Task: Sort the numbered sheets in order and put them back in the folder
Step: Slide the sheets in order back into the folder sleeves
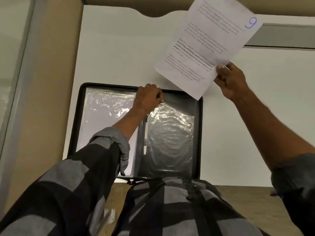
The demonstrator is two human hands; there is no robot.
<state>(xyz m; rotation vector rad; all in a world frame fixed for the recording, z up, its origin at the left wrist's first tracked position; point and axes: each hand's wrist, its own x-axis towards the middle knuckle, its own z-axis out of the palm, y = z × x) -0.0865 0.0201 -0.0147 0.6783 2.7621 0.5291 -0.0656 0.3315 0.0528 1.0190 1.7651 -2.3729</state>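
Note:
A black zip folder [198, 133] lies open on the white table [119, 48], with shiny clear plastic sleeves on both halves. My left hand [148, 97] is at the folder's top middle and pinches the upper edge of the right-hand plastic sleeve [170, 137]. My right hand [230, 80] holds a printed sheet [204, 46] by its lower right corner, up in the air above and to the right of the folder. A blue handwritten 9 [250, 23] marks the sheet's top right corner. The left sleeve [102, 120] looks pale, as if paper sits inside.
The table's near edge runs just below the folder, by my checked shirt. A beige wall panel [51, 82] and a glass pane stand at the left. A grey ledge [289, 36] crosses the far right.

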